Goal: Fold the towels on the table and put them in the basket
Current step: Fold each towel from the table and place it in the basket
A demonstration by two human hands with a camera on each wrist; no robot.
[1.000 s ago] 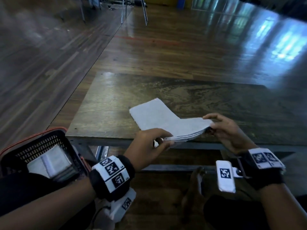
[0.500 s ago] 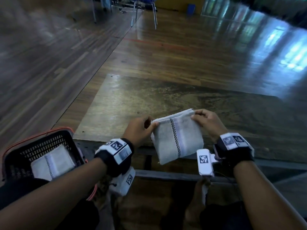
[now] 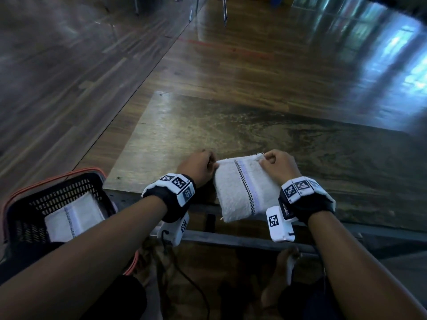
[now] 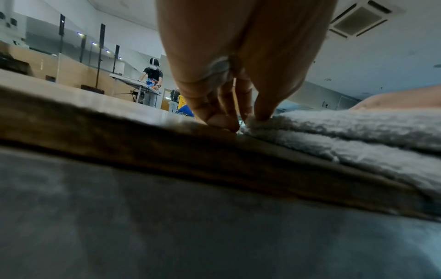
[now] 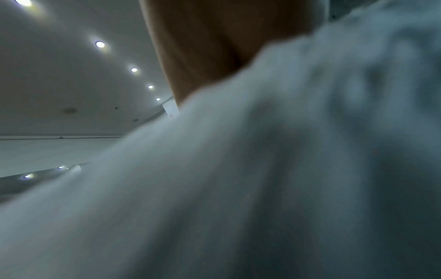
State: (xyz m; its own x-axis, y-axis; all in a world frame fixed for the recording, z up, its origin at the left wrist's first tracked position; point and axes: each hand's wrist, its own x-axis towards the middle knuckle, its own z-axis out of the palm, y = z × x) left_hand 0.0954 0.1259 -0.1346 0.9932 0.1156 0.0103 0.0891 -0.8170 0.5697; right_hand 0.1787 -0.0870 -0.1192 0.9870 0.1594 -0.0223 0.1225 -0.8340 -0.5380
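Observation:
A folded white towel point(image 3: 242, 190) with a checkered stripe lies at the table's near edge, its lower part overhanging. My left hand point(image 3: 199, 167) pinches its far left corner; in the left wrist view the fingertips point(image 4: 261, 115) press the towel's point(image 4: 358, 132) layered edge on the table. My right hand point(image 3: 277, 166) pinches the far right corner. The right wrist view is filled by blurred towel point(image 5: 262, 169). A second folded towel point(image 3: 74, 218) lies in the black basket point(image 3: 20, 218) with an orange rim at lower left.
The wooden table point(image 3: 231, 130) stretches ahead of the towel, with a metal frame point(image 3: 231, 239) beneath its near edge. A cable point(image 3: 184, 278) hangs below my left wrist. Chair legs point(image 3: 224, 10) stand on the wooden floor far ahead. Other people point(image 4: 152, 83) work at a distant table.
The towel went from a flat stack held out level, to hanging upright between both hands, to lying down on the table's near edge. Both hands came down with it.

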